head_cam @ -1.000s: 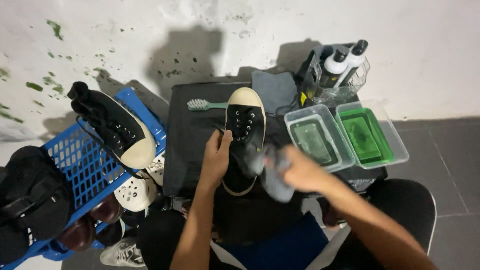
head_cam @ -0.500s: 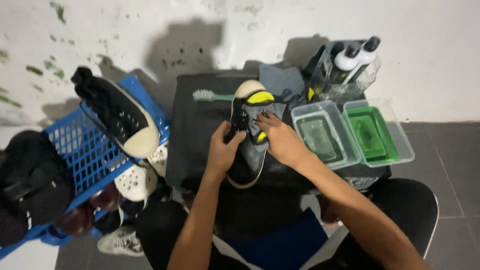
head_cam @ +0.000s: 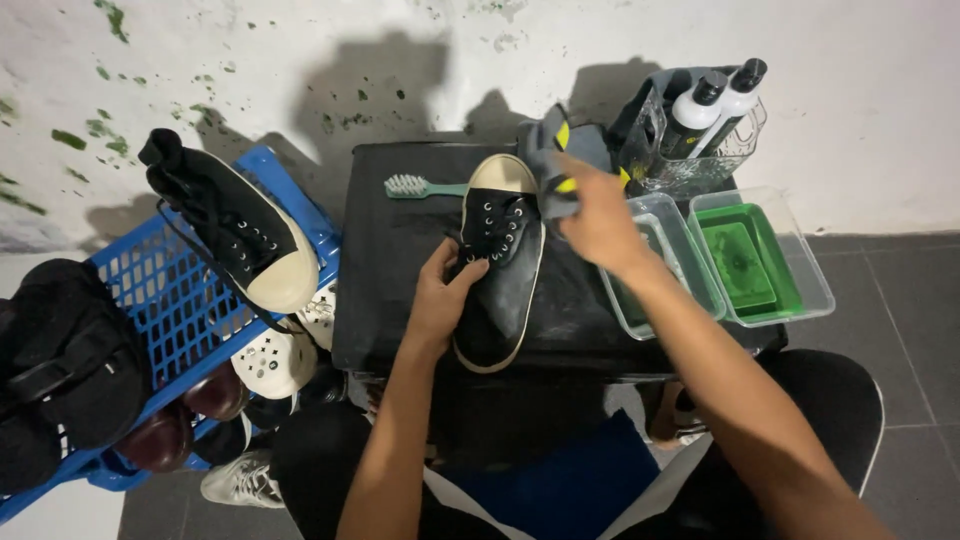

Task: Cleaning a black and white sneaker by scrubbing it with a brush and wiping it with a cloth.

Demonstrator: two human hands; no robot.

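Note:
A black lace-up sneaker with a cream sole lies on a black stool top, toe toward the wall. My left hand holds the sneaker at its left side near the laces. My right hand is raised above the stool's far right part and grips a grey cloth with yellow trim, lifted just past the sneaker's toe. A green toothbrush lies on the stool to the left of the toe.
Two clear tubs with green liquid stand to the right. A clear holder with two black-capped white bottles sits behind them. A blue crate at left carries another black sneaker, with more shoes and a black bag around it.
My right hand has lifted the grey cloth from the middle of the sneaker up and to the right, past the toe. My left hand stays on the sneaker.

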